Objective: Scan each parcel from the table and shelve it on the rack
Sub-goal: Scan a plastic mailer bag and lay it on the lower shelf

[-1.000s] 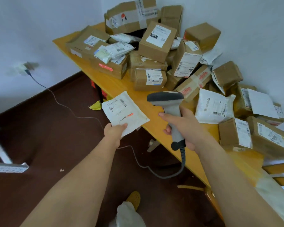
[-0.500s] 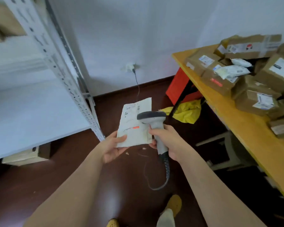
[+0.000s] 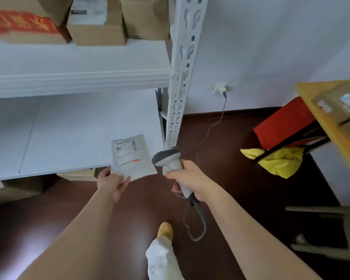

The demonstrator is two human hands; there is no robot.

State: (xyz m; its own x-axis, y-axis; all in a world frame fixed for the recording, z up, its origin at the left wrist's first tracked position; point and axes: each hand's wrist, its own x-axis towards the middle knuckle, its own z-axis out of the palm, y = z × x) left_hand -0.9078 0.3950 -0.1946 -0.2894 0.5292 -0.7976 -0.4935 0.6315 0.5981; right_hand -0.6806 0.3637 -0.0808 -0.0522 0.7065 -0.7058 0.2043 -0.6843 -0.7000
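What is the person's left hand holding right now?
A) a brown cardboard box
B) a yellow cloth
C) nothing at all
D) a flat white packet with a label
D: the left hand pinches the lower corner of a flat white packet with a printed label, just in front of the rack's lower shelf, while the right hand grips the scanner.

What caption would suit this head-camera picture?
Left hand holds a flat white parcel over the rack's lower shelf; right hand grips the scanner.
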